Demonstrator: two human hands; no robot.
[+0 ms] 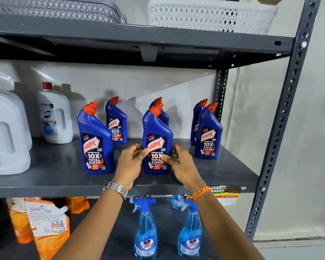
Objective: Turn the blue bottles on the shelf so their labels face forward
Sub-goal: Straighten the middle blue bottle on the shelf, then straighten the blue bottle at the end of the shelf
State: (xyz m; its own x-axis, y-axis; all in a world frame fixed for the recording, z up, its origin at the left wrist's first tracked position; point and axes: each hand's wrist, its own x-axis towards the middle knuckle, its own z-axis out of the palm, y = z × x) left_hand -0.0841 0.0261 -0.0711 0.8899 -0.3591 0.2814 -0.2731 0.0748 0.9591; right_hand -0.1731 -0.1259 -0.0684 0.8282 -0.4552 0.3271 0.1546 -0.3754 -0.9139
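Grey shelf (pixel 54 166): left hand (pixel 129 162) and right hand (pixel 182 164) both grasp middle front blue bottle (pixel 157 132), upright, label facing forward.

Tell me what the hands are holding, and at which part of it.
Both the left hand and the right hand hold the front middle blue bottle by the lower sides of its body, thumbs on the label, bottle upright on the shelf.

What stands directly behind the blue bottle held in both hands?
Behind the held bottle stands another blue bottle; only its red cap and one shoulder show. Its label is covered, so which way it faces cannot be seen.
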